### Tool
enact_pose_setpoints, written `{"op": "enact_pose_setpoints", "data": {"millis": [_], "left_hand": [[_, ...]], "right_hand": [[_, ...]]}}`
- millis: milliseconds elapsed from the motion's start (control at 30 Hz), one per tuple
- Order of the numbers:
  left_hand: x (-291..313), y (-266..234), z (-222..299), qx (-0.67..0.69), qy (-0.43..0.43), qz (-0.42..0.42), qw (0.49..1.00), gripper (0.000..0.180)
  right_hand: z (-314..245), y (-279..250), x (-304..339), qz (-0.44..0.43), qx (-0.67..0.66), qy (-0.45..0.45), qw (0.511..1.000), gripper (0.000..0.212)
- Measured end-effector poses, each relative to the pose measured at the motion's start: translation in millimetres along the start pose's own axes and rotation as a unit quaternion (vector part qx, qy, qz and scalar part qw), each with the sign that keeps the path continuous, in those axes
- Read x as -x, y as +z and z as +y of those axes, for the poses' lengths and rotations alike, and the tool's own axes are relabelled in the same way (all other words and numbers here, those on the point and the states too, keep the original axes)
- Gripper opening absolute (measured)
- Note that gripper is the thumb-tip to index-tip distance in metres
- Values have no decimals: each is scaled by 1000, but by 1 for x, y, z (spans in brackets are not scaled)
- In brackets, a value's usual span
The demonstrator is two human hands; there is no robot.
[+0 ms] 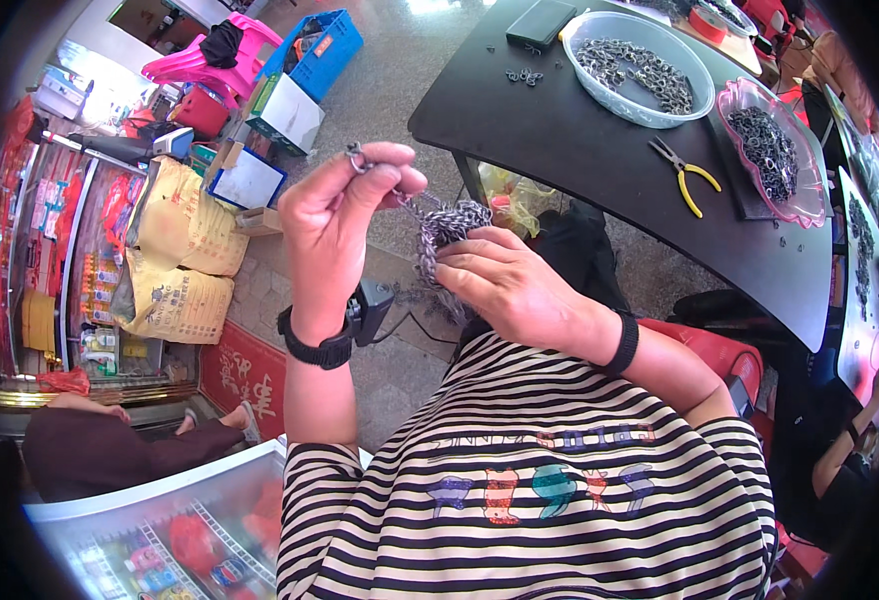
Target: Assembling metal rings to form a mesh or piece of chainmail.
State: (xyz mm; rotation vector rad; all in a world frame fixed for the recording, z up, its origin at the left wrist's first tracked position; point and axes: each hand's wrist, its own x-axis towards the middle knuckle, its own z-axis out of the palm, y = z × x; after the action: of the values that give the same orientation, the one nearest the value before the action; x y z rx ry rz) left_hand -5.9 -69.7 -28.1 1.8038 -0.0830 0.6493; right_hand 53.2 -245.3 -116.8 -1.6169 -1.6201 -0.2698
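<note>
A bunched grey metal chain (448, 224) hangs between my hands, above the floor beside the table. My left hand (328, 212) is raised and closed, pinching the chain's end between thumb and fingers. A small metal link (357, 158) shows at those fingertips. From there a short stretch of chain runs to the bunch. My right hand (515, 290) is wrapped round the bunch from the near side, its fingers curled over it. Part of the chain is hidden behind that hand.
On the dark table (580, 170) are a clear basin (650, 119) of metal links, yellow-handled pliers (688, 178) and a pink bowl (810, 205) of more links. Sacks (185, 220) and a blue crate (335, 55) stand left. Another person's legs (195, 440) show lower left.
</note>
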Motion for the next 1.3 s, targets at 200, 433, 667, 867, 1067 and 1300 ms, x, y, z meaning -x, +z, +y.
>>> {"op": "enact_pose_setpoints", "data": {"millis": [200,433,667,867,1067,1300], "left_hand": [[-3,3,0,61,-7,-5,998,22],[-14,12,-17,110,-42,24,993,22],[-13,13,-6,113,-20,14,993,22],[-8,24,-8,159,-34,-16,987,24],[1,-13,-16,269,-51,7,962,28],[58,-18,-67,-49,-168,-77,982,65]], "right_hand": [[20,2,9,185,-380,248,872,19],[26,-1,8,52,-296,224,927,47],[82,35,40,173,-435,370,803,54],[50,38,20,39,-727,390,564,72],[54,38,5,127,-686,350,625,70],[46,26,-17,124,-570,297,756,72]]}}
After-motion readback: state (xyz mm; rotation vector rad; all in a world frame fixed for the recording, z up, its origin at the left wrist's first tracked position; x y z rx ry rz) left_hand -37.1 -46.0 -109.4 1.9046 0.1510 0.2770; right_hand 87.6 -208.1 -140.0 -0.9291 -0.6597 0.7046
